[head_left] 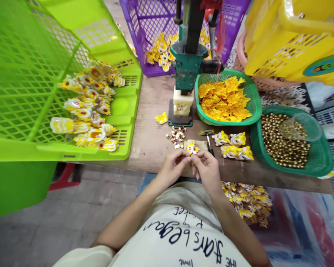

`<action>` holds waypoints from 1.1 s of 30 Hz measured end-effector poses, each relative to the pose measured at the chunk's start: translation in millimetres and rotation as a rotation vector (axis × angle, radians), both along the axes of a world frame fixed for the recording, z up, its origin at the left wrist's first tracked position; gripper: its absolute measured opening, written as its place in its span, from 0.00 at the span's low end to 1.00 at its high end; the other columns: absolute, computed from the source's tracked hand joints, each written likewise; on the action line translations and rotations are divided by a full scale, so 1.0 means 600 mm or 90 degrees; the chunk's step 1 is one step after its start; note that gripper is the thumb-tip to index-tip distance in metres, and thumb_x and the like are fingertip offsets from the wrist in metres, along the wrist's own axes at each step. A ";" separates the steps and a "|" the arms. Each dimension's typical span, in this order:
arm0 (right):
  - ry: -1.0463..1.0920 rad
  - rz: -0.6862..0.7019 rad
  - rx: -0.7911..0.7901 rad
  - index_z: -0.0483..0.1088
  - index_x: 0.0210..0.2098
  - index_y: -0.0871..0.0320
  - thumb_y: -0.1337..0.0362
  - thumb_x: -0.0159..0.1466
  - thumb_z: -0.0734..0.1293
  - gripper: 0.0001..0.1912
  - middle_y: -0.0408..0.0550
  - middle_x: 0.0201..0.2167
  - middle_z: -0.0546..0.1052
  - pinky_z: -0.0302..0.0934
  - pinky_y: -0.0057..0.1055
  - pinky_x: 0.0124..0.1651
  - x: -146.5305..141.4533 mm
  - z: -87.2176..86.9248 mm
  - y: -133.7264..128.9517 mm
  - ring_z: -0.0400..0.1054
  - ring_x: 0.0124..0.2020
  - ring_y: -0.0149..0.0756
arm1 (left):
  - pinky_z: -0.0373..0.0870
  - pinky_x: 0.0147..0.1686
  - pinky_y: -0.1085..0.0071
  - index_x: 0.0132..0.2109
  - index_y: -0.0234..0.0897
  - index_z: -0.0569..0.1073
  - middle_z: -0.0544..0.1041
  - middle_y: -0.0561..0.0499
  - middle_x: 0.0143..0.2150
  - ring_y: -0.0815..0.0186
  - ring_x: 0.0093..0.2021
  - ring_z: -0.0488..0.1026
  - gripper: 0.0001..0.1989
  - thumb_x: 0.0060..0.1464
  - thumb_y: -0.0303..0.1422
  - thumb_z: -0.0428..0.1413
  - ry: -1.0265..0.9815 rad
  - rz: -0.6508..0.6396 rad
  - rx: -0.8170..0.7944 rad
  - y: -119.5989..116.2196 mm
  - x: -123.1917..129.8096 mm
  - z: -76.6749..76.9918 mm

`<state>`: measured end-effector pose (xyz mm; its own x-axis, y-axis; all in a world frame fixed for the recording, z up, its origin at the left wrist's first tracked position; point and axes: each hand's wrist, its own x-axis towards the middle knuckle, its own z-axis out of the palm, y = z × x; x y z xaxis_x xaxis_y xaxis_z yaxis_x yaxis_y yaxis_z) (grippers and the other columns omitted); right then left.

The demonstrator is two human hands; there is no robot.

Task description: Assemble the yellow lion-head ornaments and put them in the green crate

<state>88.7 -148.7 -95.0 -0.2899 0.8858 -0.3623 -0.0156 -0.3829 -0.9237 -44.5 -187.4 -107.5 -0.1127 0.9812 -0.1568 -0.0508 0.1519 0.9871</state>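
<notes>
Both hands meet at the table's front edge around a small yellow and white figure (192, 148). My left hand (174, 165) pinches its lower left side, fingers closed. From the right, my right hand (207, 167) grips the same figure with thumb and fingers closed. Under and behind the figure lies a small pale block (202, 145). Small white and gold pieces (176, 135) are scattered just beyond my left hand. A hammer (209, 141) lies to the right of the block, and several yellow and white figures (236, 151) rest beyond it.
A green press (187, 66) stands behind the hands. Lime (119, 154) and purple (150, 70) crates flank it. Green baskets hold orange parts (224, 99) and gold balls (284, 141). A yellow crate (267, 48) is at upper right; more figures (249, 202) lie below the table edge.
</notes>
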 end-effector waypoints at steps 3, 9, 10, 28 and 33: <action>0.026 -0.012 0.037 0.67 0.38 0.55 0.55 0.57 0.72 0.16 0.37 0.25 0.75 0.49 0.19 0.12 0.002 -0.004 0.018 0.61 0.13 0.23 | 0.60 0.26 0.76 0.33 0.33 0.71 0.68 0.55 0.27 0.73 0.25 0.63 0.15 0.57 0.42 0.58 -0.060 -0.015 0.015 0.021 0.000 0.004; -0.157 0.066 0.174 0.73 0.33 0.59 0.57 0.60 0.67 0.10 0.38 0.16 0.70 0.51 0.22 0.14 0.010 -0.005 0.084 0.59 0.12 0.25 | 0.50 0.16 0.77 0.27 0.36 0.66 0.60 0.60 0.17 0.75 0.16 0.54 0.09 0.52 0.33 0.55 -0.103 -0.016 -0.091 0.092 -0.014 -0.009; -0.185 0.077 0.165 0.73 0.32 0.59 0.58 0.59 0.67 0.10 0.37 0.15 0.69 0.50 0.22 0.14 0.008 -0.006 0.094 0.58 0.11 0.25 | 0.49 0.15 0.77 0.26 0.36 0.65 0.59 0.60 0.16 0.75 0.15 0.53 0.08 0.51 0.31 0.54 -0.090 -0.014 -0.121 0.102 -0.016 -0.013; -0.245 0.127 0.086 0.61 0.24 0.55 0.54 0.55 0.66 0.13 0.38 0.16 0.71 0.48 0.22 0.10 -0.008 -0.037 0.119 0.60 0.09 0.27 | 0.50 0.14 0.78 0.23 0.37 0.62 0.60 0.60 0.16 0.75 0.14 0.57 0.10 0.51 0.31 0.51 0.113 -0.020 -0.153 0.119 -0.019 -0.021; -0.291 0.121 0.161 0.61 0.24 0.55 0.58 0.58 0.66 0.12 0.38 0.17 0.71 0.53 0.22 0.18 -0.015 -0.042 0.117 0.63 0.16 0.28 | 0.52 0.15 0.78 0.23 0.37 0.62 0.60 0.61 0.15 0.76 0.14 0.56 0.10 0.50 0.31 0.52 0.105 -0.032 -0.133 0.121 -0.020 -0.023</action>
